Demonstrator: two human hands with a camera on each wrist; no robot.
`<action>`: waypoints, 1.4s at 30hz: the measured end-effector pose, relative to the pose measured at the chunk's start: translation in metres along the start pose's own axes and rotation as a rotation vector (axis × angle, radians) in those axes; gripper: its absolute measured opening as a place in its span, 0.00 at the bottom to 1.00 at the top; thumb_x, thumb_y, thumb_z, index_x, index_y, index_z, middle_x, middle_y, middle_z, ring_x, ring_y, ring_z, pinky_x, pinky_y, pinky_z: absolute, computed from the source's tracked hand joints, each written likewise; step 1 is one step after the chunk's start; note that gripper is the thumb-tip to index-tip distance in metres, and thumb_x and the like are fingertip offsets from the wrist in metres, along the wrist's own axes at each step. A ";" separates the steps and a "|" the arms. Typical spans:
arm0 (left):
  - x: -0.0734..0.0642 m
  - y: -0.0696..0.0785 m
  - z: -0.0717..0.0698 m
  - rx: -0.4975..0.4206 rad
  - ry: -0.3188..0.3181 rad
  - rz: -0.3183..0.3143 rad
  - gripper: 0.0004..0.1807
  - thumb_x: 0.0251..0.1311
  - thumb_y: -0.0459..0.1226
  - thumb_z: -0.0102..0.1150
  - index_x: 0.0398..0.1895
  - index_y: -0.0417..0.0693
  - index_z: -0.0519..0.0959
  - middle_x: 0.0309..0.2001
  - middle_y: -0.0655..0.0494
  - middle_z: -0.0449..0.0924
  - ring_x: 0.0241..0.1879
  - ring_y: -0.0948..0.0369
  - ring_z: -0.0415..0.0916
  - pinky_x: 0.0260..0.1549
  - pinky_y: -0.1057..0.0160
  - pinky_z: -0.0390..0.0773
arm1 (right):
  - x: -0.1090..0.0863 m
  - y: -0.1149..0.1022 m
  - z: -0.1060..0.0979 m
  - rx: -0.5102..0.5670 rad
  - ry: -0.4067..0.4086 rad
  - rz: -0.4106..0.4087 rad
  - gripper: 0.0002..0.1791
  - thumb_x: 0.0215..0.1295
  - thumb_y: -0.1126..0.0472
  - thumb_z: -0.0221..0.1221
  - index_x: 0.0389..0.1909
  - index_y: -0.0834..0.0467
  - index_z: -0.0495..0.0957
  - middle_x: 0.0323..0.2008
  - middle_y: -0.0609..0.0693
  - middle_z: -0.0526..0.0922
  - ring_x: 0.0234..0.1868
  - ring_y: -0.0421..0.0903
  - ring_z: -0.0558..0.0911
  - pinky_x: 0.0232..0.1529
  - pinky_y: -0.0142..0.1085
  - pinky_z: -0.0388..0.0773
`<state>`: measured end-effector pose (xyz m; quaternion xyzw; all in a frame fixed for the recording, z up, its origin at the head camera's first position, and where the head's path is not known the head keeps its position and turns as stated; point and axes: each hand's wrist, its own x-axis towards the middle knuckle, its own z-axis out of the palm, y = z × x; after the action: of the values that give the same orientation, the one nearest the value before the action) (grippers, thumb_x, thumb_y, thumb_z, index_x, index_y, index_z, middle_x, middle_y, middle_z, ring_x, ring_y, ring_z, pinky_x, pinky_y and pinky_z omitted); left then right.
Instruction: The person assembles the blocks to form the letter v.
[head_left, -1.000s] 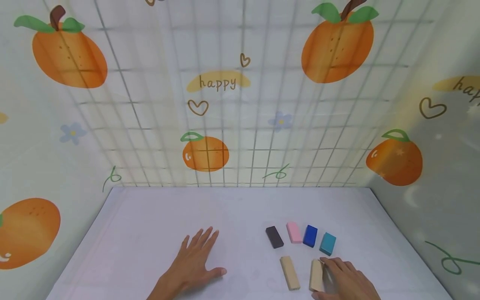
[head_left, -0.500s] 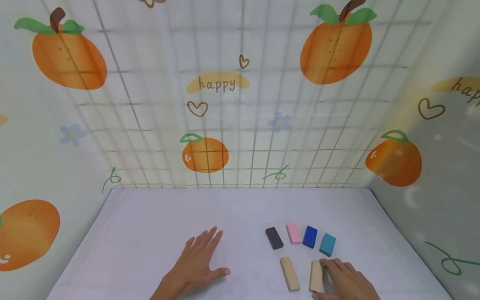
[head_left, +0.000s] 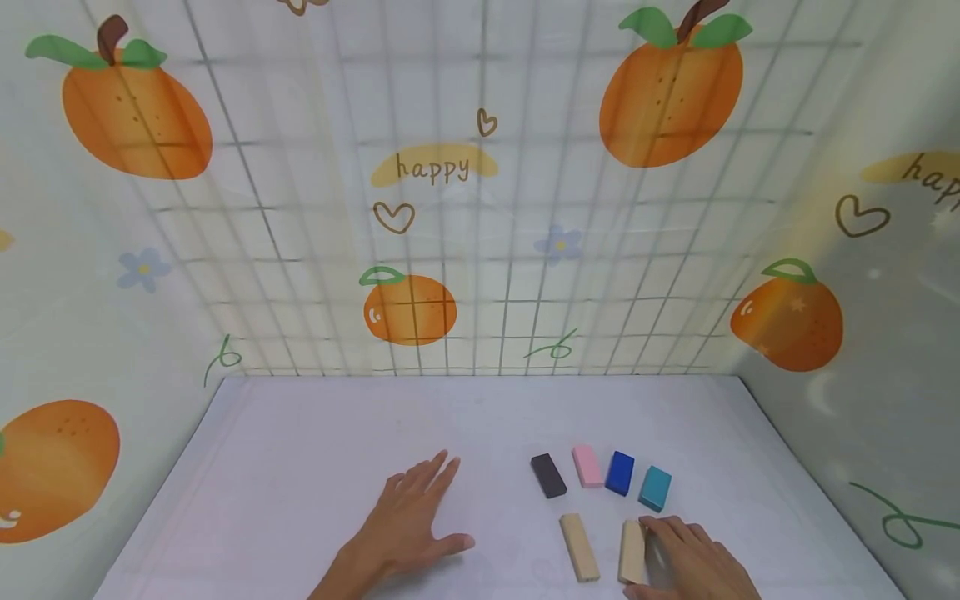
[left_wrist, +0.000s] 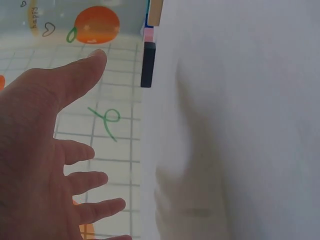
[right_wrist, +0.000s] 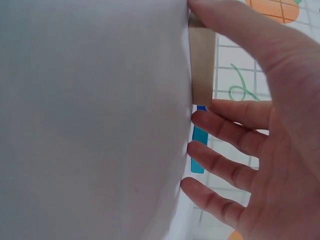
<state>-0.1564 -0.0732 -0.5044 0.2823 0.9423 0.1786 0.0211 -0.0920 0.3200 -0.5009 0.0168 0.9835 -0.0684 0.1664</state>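
Note:
My right hand [head_left: 696, 557] rests low at the right of the table, holding a pale wooden block [head_left: 632, 552] by its two ends. In the right wrist view the thumb is at one end of that block [right_wrist: 202, 65] and the index fingertip at the other; the remaining fingers are spread along the tabletop. My left hand [head_left: 405, 529] hovers over the table left of the blocks, fingers spread and thumb out, holding nothing. Between the hands lies a second pale wooden block [head_left: 580, 547], slightly slanted.
Behind the wooden blocks, a black block [head_left: 548, 476], a pink block [head_left: 587, 467], a blue block [head_left: 619, 473] and a teal block [head_left: 655, 489] form a loose row on the white table [head_left: 322, 433]. Curtains [head_left: 480, 250] printed with oranges surround the table's back and sides.
My left hand has moved a little to the right, towards the blocks, with its fingers still spread. The right hand and the blocks keep their places.

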 end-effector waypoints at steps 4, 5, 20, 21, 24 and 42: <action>0.005 0.006 0.000 -0.017 -0.027 0.003 0.54 0.60 0.72 0.51 0.83 0.57 0.48 0.81 0.54 0.47 0.75 0.49 0.55 0.68 0.40 0.56 | 0.000 0.000 0.000 0.003 0.006 -0.003 0.60 0.38 0.19 0.66 0.63 0.61 0.73 0.52 0.56 0.78 0.44 0.53 0.75 0.52 0.63 0.75; 0.006 0.007 0.000 -0.020 -0.030 0.005 0.54 0.60 0.71 0.52 0.83 0.57 0.48 0.81 0.54 0.47 0.75 0.48 0.55 0.68 0.40 0.56 | 0.000 0.000 0.000 0.003 0.009 -0.005 0.60 0.38 0.19 0.66 0.63 0.61 0.73 0.52 0.56 0.78 0.43 0.53 0.75 0.52 0.63 0.75; 0.013 0.025 -0.001 0.018 -0.012 0.046 0.53 0.60 0.70 0.54 0.82 0.56 0.50 0.80 0.53 0.50 0.73 0.50 0.59 0.66 0.42 0.60 | 0.000 -0.001 -0.001 0.012 0.014 0.004 0.60 0.38 0.21 0.68 0.64 0.61 0.73 0.54 0.58 0.78 0.45 0.54 0.76 0.52 0.64 0.74; 0.014 0.026 -0.001 0.019 -0.007 0.050 0.53 0.60 0.70 0.54 0.82 0.56 0.50 0.80 0.53 0.51 0.73 0.50 0.59 0.66 0.42 0.60 | 0.000 -0.001 -0.001 0.015 0.012 0.006 0.60 0.38 0.21 0.68 0.64 0.61 0.72 0.54 0.58 0.78 0.45 0.55 0.76 0.52 0.65 0.74; 0.014 0.030 -0.001 0.017 -0.006 0.054 0.54 0.59 0.69 0.56 0.82 0.55 0.51 0.80 0.53 0.51 0.72 0.50 0.60 0.65 0.42 0.61 | 0.001 -0.001 -0.001 0.022 0.007 0.011 0.61 0.37 0.21 0.68 0.65 0.61 0.72 0.54 0.58 0.78 0.46 0.55 0.76 0.52 0.65 0.74; 0.028 0.045 0.008 0.035 -0.042 0.076 0.53 0.59 0.69 0.56 0.82 0.60 0.50 0.80 0.57 0.50 0.70 0.53 0.63 0.62 0.45 0.65 | 0.002 -0.001 0.001 0.021 0.003 0.001 0.62 0.38 0.18 0.66 0.65 0.62 0.72 0.55 0.60 0.77 0.47 0.57 0.76 0.52 0.65 0.74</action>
<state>-0.1554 -0.0203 -0.4941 0.3218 0.9333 0.1568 0.0291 -0.0934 0.3187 -0.5021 0.0189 0.9830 -0.0787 0.1648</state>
